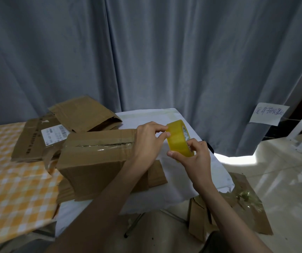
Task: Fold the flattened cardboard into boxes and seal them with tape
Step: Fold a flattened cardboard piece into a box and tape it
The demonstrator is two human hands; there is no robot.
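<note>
Two hands hold a roll of yellow transparent tape (178, 138) above the white-covered surface (183, 179).

The left hand (147, 141) pinches the upper edge of the roll with thumb and fingers; the right hand (192, 155) grips its lower part, thumb across the front. Just left of the roll stands a folded brown cardboard box (95, 157), its top seam covered with clear tape. Behind it lie flattened brown cardboard pieces (55, 132), one with a white label, partly on an orange checked cloth (13, 189).
</note>
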